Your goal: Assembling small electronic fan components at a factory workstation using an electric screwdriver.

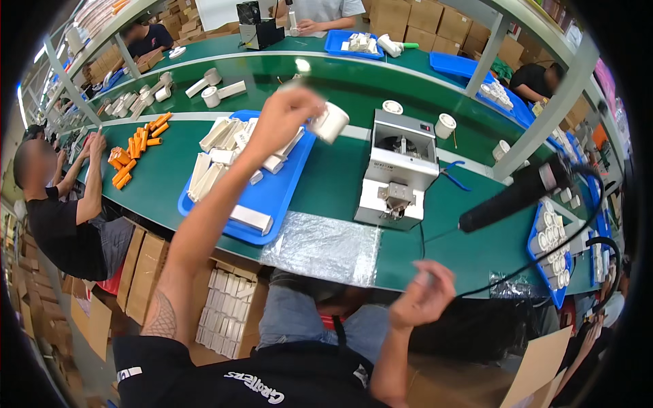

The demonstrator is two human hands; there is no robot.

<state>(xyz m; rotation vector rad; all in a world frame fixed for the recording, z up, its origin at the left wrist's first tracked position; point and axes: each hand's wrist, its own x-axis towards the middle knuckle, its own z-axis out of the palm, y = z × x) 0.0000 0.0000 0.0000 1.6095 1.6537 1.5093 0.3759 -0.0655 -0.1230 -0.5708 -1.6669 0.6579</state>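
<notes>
My left hand (289,112) is raised over the far edge of the blue tray (292,197), its fingers closed on a white cylindrical housing (331,124). Part of that piece is hidden behind the fingers. White elongated plastic shells (207,175) lie heaped in the tray. Near the front edge of the bench, my right hand (423,296) has its fingers curled together; blur hides whether anything small is pinched there. Above and right of it hangs a black power screwdriver (513,197), its thin bit angled down to the left, apart from the hand.
A silver-white bench machine (398,170) stands right of centre, with blue-handled pliers (454,177) beside it. Orange cylinders (136,149) are piled at left. A clear plastic sheet (323,248) lies in front. Another blue tray (551,251) stands at right. Co-workers sit around the bench.
</notes>
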